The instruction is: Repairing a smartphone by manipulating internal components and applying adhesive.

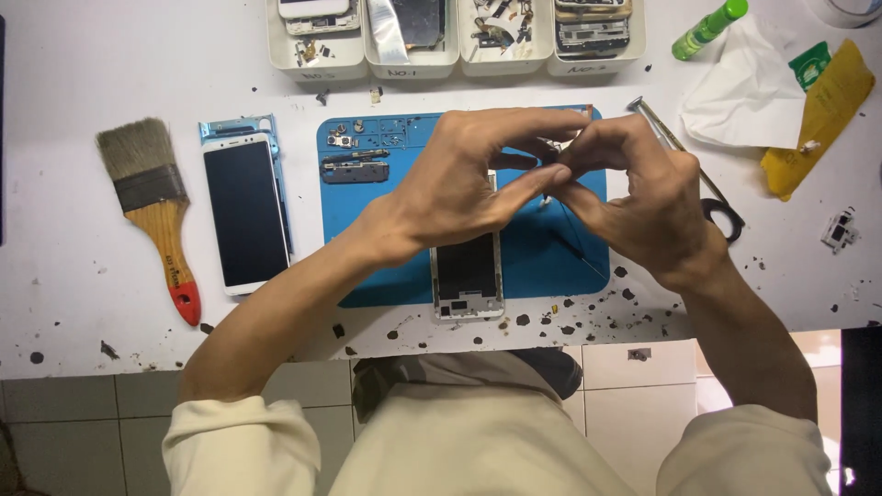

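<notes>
My left hand [464, 179] and my right hand [643, 193] meet above a blue work mat [367, 197], fingertips pinched together on a tiny part that is mostly hidden between them. Below them lies an opened white phone frame [467, 276], its upper half covered by my left hand. Small metal parts and screws [354, 158] rest on the mat's upper left corner.
A white phone [245, 213] lies on a blue frame left of the mat, beside a wooden paintbrush [154, 204]. White bins of parts [457, 46] line the back. Right: tweezers [666, 133], tissue [746, 96], green bottle [707, 28], yellow cloth [820, 115].
</notes>
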